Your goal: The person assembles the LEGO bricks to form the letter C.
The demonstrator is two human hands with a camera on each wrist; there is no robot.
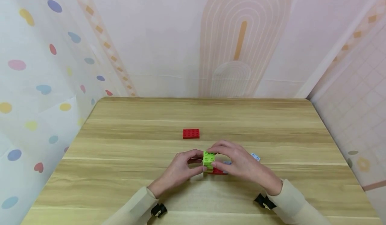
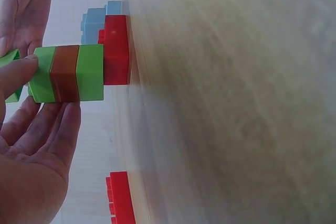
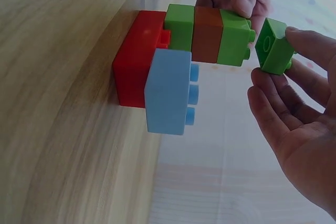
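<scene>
My right hand point(image 1: 239, 159) pinches a lime green toy building brick point(image 3: 274, 45) between thumb and fingers. The brick is tilted, a small gap from the studs of a short tower. That tower is a green brick point(image 3: 178, 27), a brown brick point(image 2: 65, 74) and another green brick point(image 3: 234, 38) on top. It stands on one end of a long red brick point(image 3: 137, 59), which lies on the table. My left hand point(image 1: 182, 166) holds the tower's upper part, thumb on one side and fingers on the other. A light blue brick point(image 3: 168, 92) sits on the red brick's other end.
A second red brick point(image 1: 191, 133) lies on the wooden table point(image 1: 135, 138) beyond my hands. Another light blue brick point(image 1: 255, 157) is just right of my right hand. Patterned cloth point(image 1: 156, 44) hangs behind the table and along both sides.
</scene>
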